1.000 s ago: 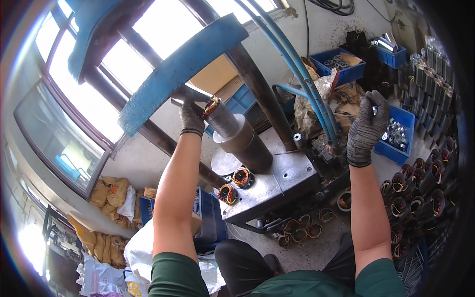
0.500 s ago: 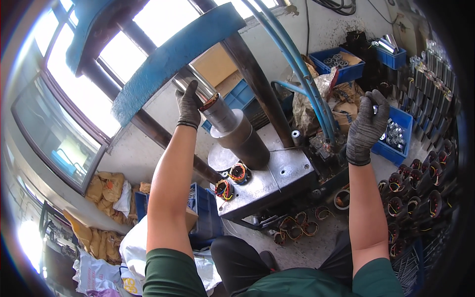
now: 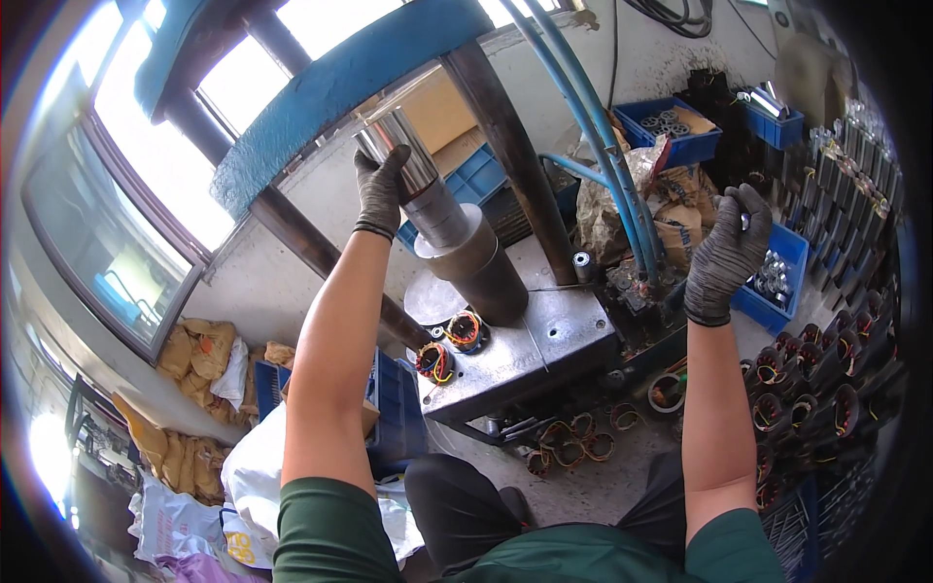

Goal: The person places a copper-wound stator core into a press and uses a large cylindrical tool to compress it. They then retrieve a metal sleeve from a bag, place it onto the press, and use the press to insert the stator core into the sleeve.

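Observation:
My gloved left hand (image 3: pixel 379 187) is wrapped round the lower side of a shiny metal tube (image 3: pixel 400 146). The tube sits, tilted in this view, at the top of a stepped grey steel post (image 3: pixel 476 267) under a blue press frame (image 3: pixel 340 87). My gloved right hand (image 3: pixel 727 257) is raised at the right, fingers curled. A small shiny piece (image 3: pixel 745 222) shows between its fingers; its kind is unclear. Two wound stators with coloured wires, a near stator (image 3: pixel 434 362) and a far stator (image 3: pixel 466 331), stand on the steel press table (image 3: pixel 530 360).
Blue pipes (image 3: pixel 607 165) run down right of the press. Beyond my right hand is a blue bin (image 3: pixel 795 282) of metal parts. Several stators (image 3: pixel 569 442) lie on the floor below the table. Stacked dark tubes (image 3: pixel 826 360) with wires fill the right side. Sacks (image 3: pixel 199 360) lie at the left.
The tube now stands more upright on the post, and the reddish-brown ring seen at its lower end is hidden. My left hand remains on it. My right hand has shifted slightly.

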